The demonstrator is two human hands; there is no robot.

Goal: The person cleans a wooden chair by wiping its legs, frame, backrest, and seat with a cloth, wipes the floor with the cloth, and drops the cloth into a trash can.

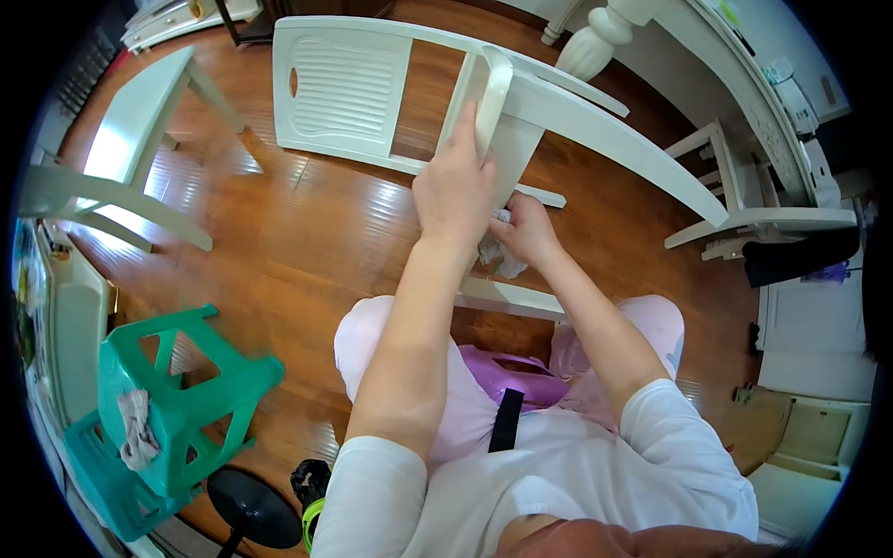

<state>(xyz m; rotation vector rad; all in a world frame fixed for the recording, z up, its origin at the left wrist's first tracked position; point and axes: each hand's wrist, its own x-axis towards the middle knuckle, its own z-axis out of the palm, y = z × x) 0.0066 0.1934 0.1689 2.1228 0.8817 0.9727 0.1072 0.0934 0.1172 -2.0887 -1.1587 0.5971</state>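
Note:
A white chair (344, 93) lies tipped in front of me, its ribbed panel with an oval hand hole to the left and its long curved legs reaching right. My left hand (456, 186) is closed on the chair's curved white bar (494, 98), with the index finger laid along it. Lower and to the right, my right hand (530, 228) is closed on a crumpled whitish cloth (502, 253) against the chair's frame. Part of the cloth hangs below the fingers. Another white rail (510, 298) crosses just in front of my knees.
Two green plastic stools (186, 391) stand at lower left, with a greyish rag (138, 430) on one. A white bench-like seat (139, 121) is at upper left. A white table (744, 84) and another white chair (721, 167) stand at right. A black round base (253, 507) sits at bottom left.

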